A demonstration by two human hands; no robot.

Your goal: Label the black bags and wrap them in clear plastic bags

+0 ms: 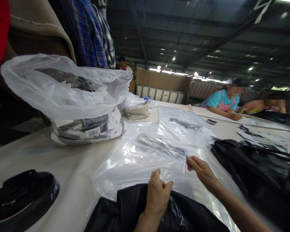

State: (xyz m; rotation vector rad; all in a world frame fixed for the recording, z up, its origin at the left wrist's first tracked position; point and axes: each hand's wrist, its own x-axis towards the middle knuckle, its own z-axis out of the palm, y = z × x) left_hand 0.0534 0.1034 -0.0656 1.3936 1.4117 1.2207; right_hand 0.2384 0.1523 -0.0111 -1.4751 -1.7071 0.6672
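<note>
My right hand (200, 168) pinches the near corner of a small, crumpled clear plastic bag (159, 146) between thumb and fingertips. Beneath it lie large flat clear plastic bags (125, 164), stacked on the table. My left hand (157, 195) is over a black leather-like garment (132, 199), with thumb and forefinger apart and nothing visible between them. Its other fingers are partly curled. A shiny bit of clear plastic (176, 209) lies on the garment to the right of that wrist. Farther back, another flat clear bag (168, 112) has a narrow crumpled strip (186, 123) on top.
At left stands a large translucent sack (70, 96) of labelled packets, with a beige fabric bin (137, 111) behind. A black round container (24, 199) is at near left. More black garments (253, 174) lie right. Two people (222, 100) sit across the table; clothes (91, 32) hang at upper left.
</note>
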